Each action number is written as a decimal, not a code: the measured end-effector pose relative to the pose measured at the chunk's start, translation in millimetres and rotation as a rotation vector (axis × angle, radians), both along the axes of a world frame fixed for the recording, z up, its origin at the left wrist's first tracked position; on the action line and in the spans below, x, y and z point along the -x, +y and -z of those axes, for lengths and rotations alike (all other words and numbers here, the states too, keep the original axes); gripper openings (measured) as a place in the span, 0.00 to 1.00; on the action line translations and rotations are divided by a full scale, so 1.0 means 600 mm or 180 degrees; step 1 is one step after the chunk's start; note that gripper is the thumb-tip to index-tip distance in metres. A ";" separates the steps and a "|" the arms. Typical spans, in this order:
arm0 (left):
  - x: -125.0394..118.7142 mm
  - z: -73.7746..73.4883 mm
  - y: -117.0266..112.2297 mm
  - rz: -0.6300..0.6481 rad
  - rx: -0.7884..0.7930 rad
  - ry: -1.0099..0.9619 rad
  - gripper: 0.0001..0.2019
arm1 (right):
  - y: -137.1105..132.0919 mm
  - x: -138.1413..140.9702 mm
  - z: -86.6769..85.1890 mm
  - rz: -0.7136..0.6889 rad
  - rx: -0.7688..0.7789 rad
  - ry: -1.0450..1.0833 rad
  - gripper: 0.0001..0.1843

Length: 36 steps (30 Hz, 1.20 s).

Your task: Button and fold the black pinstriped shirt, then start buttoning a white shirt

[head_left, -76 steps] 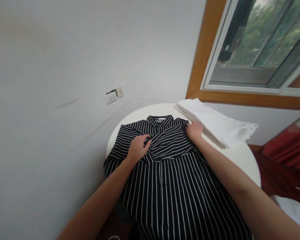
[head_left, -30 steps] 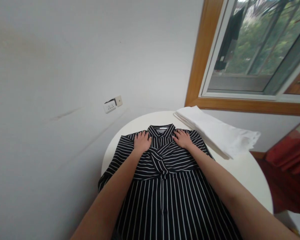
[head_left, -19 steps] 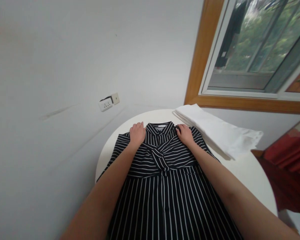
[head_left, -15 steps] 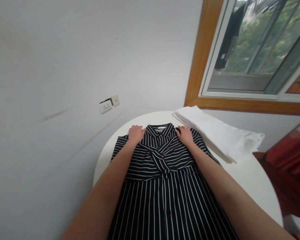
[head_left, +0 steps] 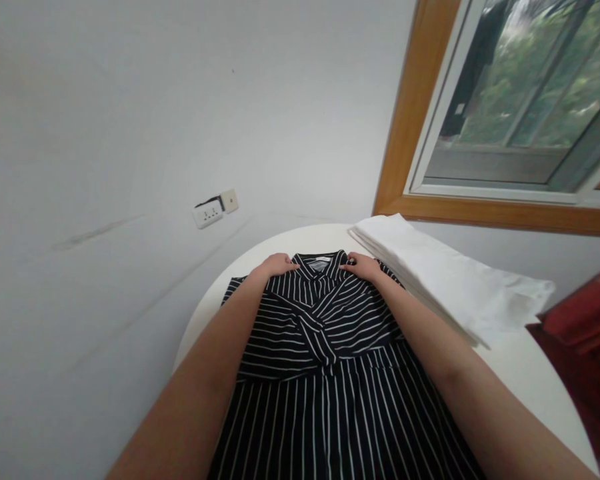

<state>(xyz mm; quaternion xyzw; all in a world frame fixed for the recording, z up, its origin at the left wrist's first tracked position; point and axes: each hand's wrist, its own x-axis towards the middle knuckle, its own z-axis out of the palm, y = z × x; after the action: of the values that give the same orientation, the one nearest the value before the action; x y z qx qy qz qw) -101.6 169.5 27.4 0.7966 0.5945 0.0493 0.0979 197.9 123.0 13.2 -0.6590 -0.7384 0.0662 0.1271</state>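
Observation:
A black dress with white stripes (head_left: 325,413) lies face up, its collar toward the wall and its skirt running down past the lower edge of the view. A knotted twist of the same cloth crosses the chest. My left hand (head_left: 279,265) pinches the fabric beside the left of the collar. On the other side, my right hand (head_left: 363,265) grips the cloth by the collar's right edge, thumb and fingers closed together. Both forearms stretch over the dress and hide parts of its sides.
Under the dress stands a round white table (head_left: 540,373). Folded white cloth (head_left: 440,273) lies on it at the right. Behind are a wall with a socket (head_left: 209,213) and a wood-framed window (head_left: 480,205). Red fabric (head_left: 587,327) shows at the far right.
Both hands have moved inward from the shoulders to the collar, and their fingers now pinch the cloth there. The view has shifted slightly, with the dress appearing a little lower.

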 end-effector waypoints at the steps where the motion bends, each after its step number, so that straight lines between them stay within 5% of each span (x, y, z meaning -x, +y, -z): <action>1: -0.001 -0.001 0.000 0.0030 -0.0048 -0.0004 0.19 | -0.002 0.001 -0.001 -0.0129 -0.0177 -0.0107 0.25; 5: -0.011 -0.008 -0.009 0.0082 -0.0363 0.0029 0.15 | -0.003 0.004 -0.009 -0.0543 -0.0971 -0.0487 0.17; 9: -0.035 -0.031 -0.018 -0.0089 -0.0743 0.0140 0.16 | 0.015 0.008 -0.036 -0.0553 -0.1202 -0.0474 0.15; 15: -0.073 -0.118 -0.018 -0.0647 -0.1853 0.0130 0.22 | 0.041 0.008 -0.132 -0.0315 -0.1795 -0.0421 0.15; 20: -0.045 -0.165 -0.081 -0.0460 -0.2298 0.0013 0.23 | -0.043 -0.027 -0.170 -0.0439 -0.1915 -0.0639 0.18; 24: 0.021 -0.134 -0.211 0.0307 -0.1980 0.0321 0.20 | -0.201 -0.069 -0.124 -0.1077 -0.1445 -0.1037 0.18; 28: 0.075 -0.073 -0.346 0.2157 -0.1687 0.0550 0.13 | -0.352 -0.082 -0.065 -0.2408 -0.0901 -0.1177 0.16; 30: 0.087 -0.049 -0.389 0.2725 -0.1528 0.0718 0.10 | -0.396 -0.079 -0.052 -0.2683 -0.0635 -0.1016 0.14; 33: 0.098 -0.032 -0.416 0.2954 -0.1220 0.0762 0.13 | -0.425 -0.077 -0.062 -0.2586 -0.0194 -0.0606 0.17; 36: 0.107 -0.040 -0.415 0.2725 -0.1062 0.0446 0.16 | -0.425 -0.086 -0.094 -0.2562 0.0147 -0.0037 0.17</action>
<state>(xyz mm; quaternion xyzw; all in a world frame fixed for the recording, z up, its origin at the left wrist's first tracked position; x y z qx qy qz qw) -165.6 -79.2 51.1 0.9766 0.2013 0.0455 -0.0605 249.8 -131.9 69.7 -0.3203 -0.9365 0.1235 0.0720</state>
